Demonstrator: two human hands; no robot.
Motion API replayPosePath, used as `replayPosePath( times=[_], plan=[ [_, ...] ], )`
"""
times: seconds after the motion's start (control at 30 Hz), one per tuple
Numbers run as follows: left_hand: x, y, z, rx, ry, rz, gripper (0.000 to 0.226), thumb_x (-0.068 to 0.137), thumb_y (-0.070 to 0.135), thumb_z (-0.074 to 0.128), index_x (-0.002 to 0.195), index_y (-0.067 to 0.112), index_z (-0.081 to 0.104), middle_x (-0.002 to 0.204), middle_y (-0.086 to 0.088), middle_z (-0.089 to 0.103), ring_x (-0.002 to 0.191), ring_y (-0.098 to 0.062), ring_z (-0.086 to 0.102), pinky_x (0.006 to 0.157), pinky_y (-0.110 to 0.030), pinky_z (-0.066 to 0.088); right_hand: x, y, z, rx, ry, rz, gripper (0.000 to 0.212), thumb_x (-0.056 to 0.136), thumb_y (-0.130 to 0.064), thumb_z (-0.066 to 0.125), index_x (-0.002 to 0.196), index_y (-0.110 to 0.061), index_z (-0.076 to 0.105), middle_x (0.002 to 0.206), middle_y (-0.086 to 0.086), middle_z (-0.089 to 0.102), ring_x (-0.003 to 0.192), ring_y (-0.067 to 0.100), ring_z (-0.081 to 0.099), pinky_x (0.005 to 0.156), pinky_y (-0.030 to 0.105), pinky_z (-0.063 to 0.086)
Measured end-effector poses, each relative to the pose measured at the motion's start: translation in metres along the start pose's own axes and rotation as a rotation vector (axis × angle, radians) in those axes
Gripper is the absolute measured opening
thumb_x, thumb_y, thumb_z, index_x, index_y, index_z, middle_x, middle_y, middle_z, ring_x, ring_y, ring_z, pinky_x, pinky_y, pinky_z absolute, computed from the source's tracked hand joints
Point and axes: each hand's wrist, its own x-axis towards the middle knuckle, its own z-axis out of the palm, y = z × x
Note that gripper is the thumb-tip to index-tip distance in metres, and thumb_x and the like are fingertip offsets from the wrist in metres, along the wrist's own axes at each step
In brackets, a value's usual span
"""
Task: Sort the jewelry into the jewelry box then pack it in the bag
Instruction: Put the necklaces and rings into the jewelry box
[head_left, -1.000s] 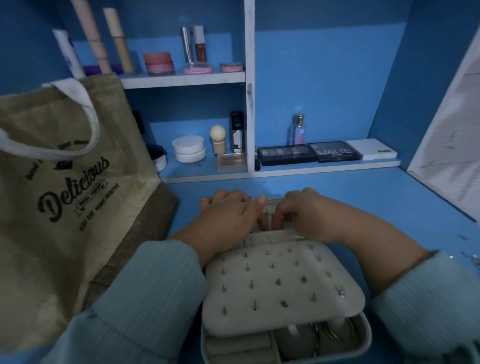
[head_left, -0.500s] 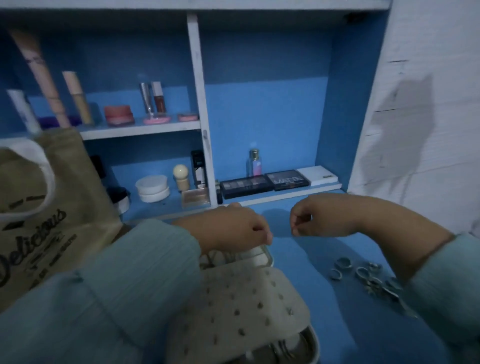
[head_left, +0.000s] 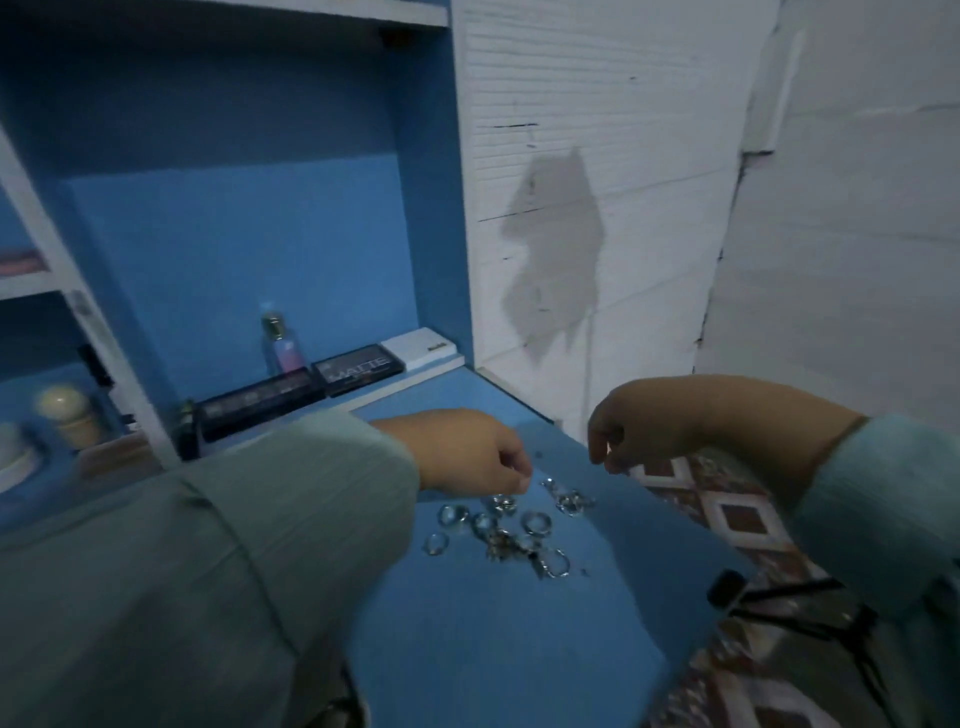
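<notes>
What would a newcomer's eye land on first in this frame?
Probably the loose pile of small silver rings scattered on the blue tabletop, mid-frame. The left hand reaches down at the pile's near edge; the right hand hovers curled just beyond it. Behind, a dark eyeshadow palette marked MATTE lies on the low shelf.

Two hands (head_left: 478, 452), two dark palettes (head_left: 260, 402), one bottle (head_left: 283, 345).

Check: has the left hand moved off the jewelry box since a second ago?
Yes. The left hand went right, now at the rings on the blue desk; the box is out of view.
</notes>
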Motion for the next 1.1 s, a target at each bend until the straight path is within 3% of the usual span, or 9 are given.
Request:
replayPosePath(
  times=[0.13, 0.2, 0.37, 0.5, 0.67, 0.77, 0.93, 1.03, 1.1],
  plan=[
    [0.020, 0.014, 0.011, 0.073, 0.065, 0.044, 0.035, 0.089, 0.048, 0.054, 0.123, 0.038, 0.055, 0.122, 0.012, 0.054, 0.115, -0.012, 0.046, 0.099, -0.031, 0.031, 0.000, 0.012, 0.027, 0.121, 0.058, -0.028, 0.026, 0.086, -0.028, 0.062, 0.111, -0.025, 0.065, 0.094, -0.009, 0.053, 0.082, 0.007, 0.048, 0.059, 0.006, 0.030],
    [0.028, 0.016, 0.014, 0.109, 0.113, 0.062, 0.035, 0.089, 0.048, 0.054, 0.123, 0.041, 0.054, 0.121, 0.011, 0.053, 0.117, -0.015, 0.043, 0.097, -0.033, 0.026, 0.003, 0.012, 0.038, 0.177, 0.081, -0.045, 0.027, 0.085, -0.031, 0.062, 0.111, -0.026, 0.065, 0.094, -0.009, 0.053, 0.082, 0.007, 0.047, 0.059, 0.011, 0.034],
    [0.039, 0.017, 0.022, 0.187, 0.149, 0.090, 0.026, 0.088, 0.047, 0.055, 0.113, 0.041, 0.062, 0.116, 0.011, 0.055, 0.112, -0.013, 0.044, 0.098, -0.033, 0.022, 0.008, 0.011, 0.055, 0.286, 0.186, -0.065, 0.034, 0.081, -0.036, 0.067, 0.114, -0.028, 0.065, 0.092, -0.008, 0.056, 0.087, 0.009, 0.051, 0.078, 0.024, 0.044],
    [0.045, 0.016, 0.024, 0.196, 0.201, 0.124, 0.018, 0.088, 0.044, 0.056, 0.100, 0.036, 0.067, 0.106, 0.015, 0.060, 0.103, -0.010, 0.048, 0.092, -0.031, 0.022, 0.010, 0.008, 0.058, 0.354, 0.243, -0.092, 0.017, 0.081, -0.029, 0.068, 0.097, -0.025, 0.073, 0.081, -0.012, 0.057, 0.080, 0.005, 0.050, 0.068, 0.016, 0.040],
    [0.047, 0.016, 0.025, 0.319, 0.201, 0.148, 0.017, 0.093, 0.032, 0.047, 0.096, 0.029, 0.064, 0.100, 0.013, 0.060, 0.098, -0.011, 0.046, 0.101, -0.035, 0.026, 0.011, 0.005, 0.058, 0.304, 0.222, -0.082, 0.014, 0.086, -0.028, 0.060, 0.093, -0.017, 0.067, 0.100, -0.002, 0.064, 0.089, 0.013, 0.055, 0.080, 0.027, 0.047],
    [0.044, 0.008, 0.022, 0.144, 0.231, 0.096, 0.014, 0.091, 0.032, 0.046, 0.090, 0.031, 0.060, 0.095, 0.015, 0.060, 0.096, -0.012, 0.046, 0.101, -0.036, 0.028, 0.009, 0.005, 0.055, 0.312, 0.222, -0.094, 0.012, 0.089, -0.025, 0.054, 0.095, -0.016, 0.061, 0.100, 0.000, 0.062, 0.089, 0.015, 0.055, 0.082, 0.029, 0.046],
    [0.026, 0.004, 0.005, -0.216, 0.338, 0.029, 0.012, 0.089, 0.039, 0.051, 0.077, 0.039, 0.051, 0.084, 0.023, 0.055, 0.095, -0.006, 0.052, 0.089, -0.025, 0.035, -0.001, 0.004, 0.036, 0.514, 0.325, -0.079, 0.007, 0.092, -0.025, 0.051, 0.089, -0.021, 0.056, 0.081, -0.011, 0.054, 0.069, 0.002, 0.048, 0.058, 0.010, 0.036],
    [0.009, 0.010, -0.008, -0.432, 0.415, 0.032, 0.010, 0.088, 0.034, 0.057, 0.079, 0.033, 0.054, 0.087, 0.014, 0.062, 0.084, -0.005, 0.056, 0.075, -0.020, 0.042, -0.009, -0.002, 0.023, 0.775, 0.356, -0.061, 0.010, 0.091, -0.025, 0.054, 0.086, -0.020, 0.060, 0.079, -0.009, 0.059, 0.067, 0.002, 0.050, 0.060, 0.015, 0.040],
    [-0.003, 0.013, -0.016, -0.534, 0.457, 0.017, 0.009, 0.088, 0.036, 0.057, 0.080, 0.031, 0.056, 0.091, 0.010, 0.066, 0.082, -0.008, 0.058, 0.073, -0.024, 0.045, -0.017, -0.009, 0.014, 0.932, 0.384, -0.076, 0.011, 0.091, -0.021, 0.054, 0.083, -0.018, 0.061, 0.083, -0.005, 0.063, 0.072, 0.004, 0.053, 0.062, 0.017, 0.042]
  ],
)
